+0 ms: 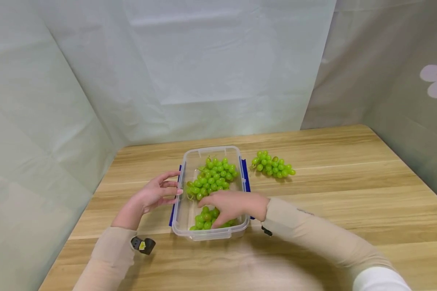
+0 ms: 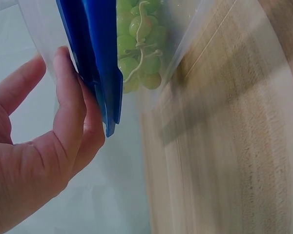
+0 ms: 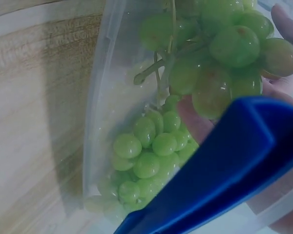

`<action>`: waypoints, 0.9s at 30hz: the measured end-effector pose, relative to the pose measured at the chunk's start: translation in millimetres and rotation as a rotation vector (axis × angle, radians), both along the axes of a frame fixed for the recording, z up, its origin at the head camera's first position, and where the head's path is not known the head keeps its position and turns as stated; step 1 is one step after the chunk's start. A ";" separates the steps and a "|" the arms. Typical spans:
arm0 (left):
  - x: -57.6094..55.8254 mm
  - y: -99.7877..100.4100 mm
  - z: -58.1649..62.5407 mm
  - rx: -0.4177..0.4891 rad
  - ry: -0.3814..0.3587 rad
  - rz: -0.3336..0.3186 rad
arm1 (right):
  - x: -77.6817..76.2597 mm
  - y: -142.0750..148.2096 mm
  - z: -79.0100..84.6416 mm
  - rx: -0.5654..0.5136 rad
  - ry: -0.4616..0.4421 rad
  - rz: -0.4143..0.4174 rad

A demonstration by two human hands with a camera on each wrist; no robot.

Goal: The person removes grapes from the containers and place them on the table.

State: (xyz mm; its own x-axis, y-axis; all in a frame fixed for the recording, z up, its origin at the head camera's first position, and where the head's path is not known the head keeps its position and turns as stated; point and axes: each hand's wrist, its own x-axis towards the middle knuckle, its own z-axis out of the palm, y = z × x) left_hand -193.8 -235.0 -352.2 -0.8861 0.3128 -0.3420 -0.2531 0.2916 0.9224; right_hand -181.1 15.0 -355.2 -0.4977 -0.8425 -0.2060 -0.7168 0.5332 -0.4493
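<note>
Pale creased cloth (image 1: 222, 60) hangs well beyond my left hand (image 1: 153, 196) and my right hand (image 1: 236, 203), and a greyer wall (image 1: 393, 76) stands off to the right of them. Under both hands runs a flat, wood-grained table (image 1: 331, 202), which should keep my work level. On it, between my hands, sits a clear plastic box (image 1: 186, 212) with no lid on it.

My left hand is spread wide at the box's left side, fingers against the plastic and the blue clip (image 2: 90, 44); a light, even touch there is probably enough to stop any sliding. My right hand is down inside the box, curved round the near bunch (image 1: 204, 218), thumb on the side closer to me and fingers on the far side (how firmly they grip, I cannot tell). Just past those fingers lies a heap of grapes (image 1: 213, 173), one bunch or two, and another bunch (image 1: 274, 165) rests on the table, beyond and to the right of my right hand.

Handling this well, I judge, means cupping the near bunch from its sides rather than squeezing, since skins could split and single grapes could come away. My knuckles should keep off the heap. Smallest, a thin stem (image 2: 140, 48) shows through the plastic near my left hand; such stems could snag a finger, so slow, straight moves suit best.
</note>
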 end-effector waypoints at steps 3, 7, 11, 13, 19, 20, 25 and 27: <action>-0.3 0.2 0.1 -0.003 -0.003 -0.008 | -1.2 -1.4 -1.9 0.008 -0.016 -0.001; -0.2 0.5 0.3 0.000 -0.006 -0.015 | -3.5 -2.5 -4.6 0.020 -0.049 0.010; -0.2 0.9 0.4 0.005 -0.005 -0.024 | -6.0 -2.7 -6.5 0.039 -0.084 0.014; -0.4 0.9 0.0 0.008 -0.008 -0.023 | -6.9 -2.2 -6.7 0.047 -0.101 0.018; -1.0 0.3 -2.4 0.011 -0.006 -0.017 | -8.6 -0.3 -6.7 0.058 -0.144 0.036; -1.0 0.2 -2.5 0.011 -0.007 -0.015 | -8.8 -0.1 -6.8 0.057 -0.148 0.039; -1.1 -0.8 -2.9 0.009 -0.005 -0.016 | -9.2 -1.0 -6.9 0.063 -0.160 0.047; -0.9 -1.0 -2.6 0.008 -0.005 -0.016 | -8.9 -1.8 -6.6 0.067 -0.161 0.044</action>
